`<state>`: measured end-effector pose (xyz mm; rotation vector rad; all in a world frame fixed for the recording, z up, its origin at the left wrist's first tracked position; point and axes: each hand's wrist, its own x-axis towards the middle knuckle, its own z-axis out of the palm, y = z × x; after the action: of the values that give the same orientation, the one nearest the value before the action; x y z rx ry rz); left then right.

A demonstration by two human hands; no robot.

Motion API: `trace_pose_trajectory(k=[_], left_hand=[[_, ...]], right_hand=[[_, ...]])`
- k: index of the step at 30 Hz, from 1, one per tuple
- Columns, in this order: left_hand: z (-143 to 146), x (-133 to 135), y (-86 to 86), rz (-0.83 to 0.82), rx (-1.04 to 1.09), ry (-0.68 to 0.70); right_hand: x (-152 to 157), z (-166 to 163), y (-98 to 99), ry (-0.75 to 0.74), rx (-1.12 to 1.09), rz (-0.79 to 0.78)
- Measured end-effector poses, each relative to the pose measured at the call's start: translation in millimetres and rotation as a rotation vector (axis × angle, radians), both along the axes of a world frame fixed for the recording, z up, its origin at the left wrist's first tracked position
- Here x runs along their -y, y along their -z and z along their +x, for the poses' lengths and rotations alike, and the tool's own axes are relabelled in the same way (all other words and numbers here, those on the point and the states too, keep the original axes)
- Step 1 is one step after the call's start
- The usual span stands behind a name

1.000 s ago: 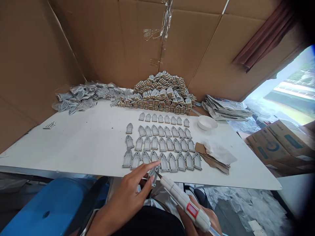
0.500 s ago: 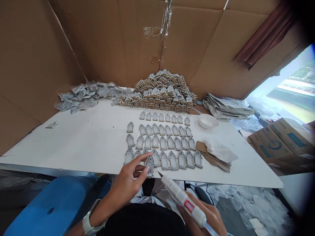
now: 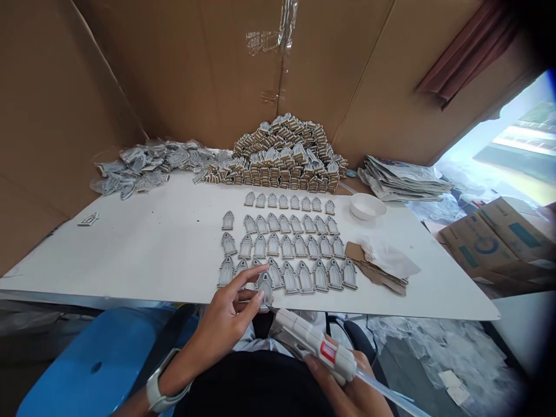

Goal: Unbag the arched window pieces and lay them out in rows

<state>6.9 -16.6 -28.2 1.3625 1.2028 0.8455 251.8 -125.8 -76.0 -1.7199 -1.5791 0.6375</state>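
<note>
Piece in hand: a small arch-shaped piece (image 3: 264, 288) is pinched between thumb and fingers of the left hand (image 3: 226, 324), at the near edge of the table (image 3: 143, 255), just in front of the nearest row.
Left grip: clamped on the piece, with the forefinger stretched out over it.
Glue gun: the white glue gun (image 3: 315, 346) sits in the right hand (image 3: 347, 391), its nozzle tip just beside the lower edge of the piece; I cannot tell whether it touches.
Right grip: closed around the gun's body.
Doing it well: I judge it best to hold the piece steady by its edges, keep fingertips off the spot under the nozzle, and squeeze out only a little.
Laid-out pieces: four rows (image 3: 289, 246) on the table, roughly eight to ten in each; an exact count is not possible.
Stacked heap: one big pile of stacked pieces (image 3: 282, 156) at the back, too many to count.
Bagged pieces: one loose heap (image 3: 143, 165) at the back left.
Bowl: one white bowl (image 3: 367, 205).
Paper: one crumpled tissue on cardboard scraps (image 3: 382, 263).
</note>
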Motion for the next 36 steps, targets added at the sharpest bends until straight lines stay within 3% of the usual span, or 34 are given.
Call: trace_pose_trajectory(k=[6,14,22,30,36], left_hand=[[1,2,-0.2,0.028,-0.033,0.012],[3,6,-3.0,0.094,-0.109,-0.001],[2,9,-0.1,0.142,-0.202,0.010],[0,9,11.0,0.437,-0.359,0.082],[0,7,17.8,0.490,-0.379,0.095]], right_hand=[[0,1,1.8,-0.011,-0.003,0.024],[-13,1,-20.4,-0.180,-0.030,-0.015],[-11,1,-16.5,-0.195,0.082,0.048],[-15,14,-1.2,-0.424,0.138,0.032],[-16,12,-4.9,-0.410,0.499,0.309]])
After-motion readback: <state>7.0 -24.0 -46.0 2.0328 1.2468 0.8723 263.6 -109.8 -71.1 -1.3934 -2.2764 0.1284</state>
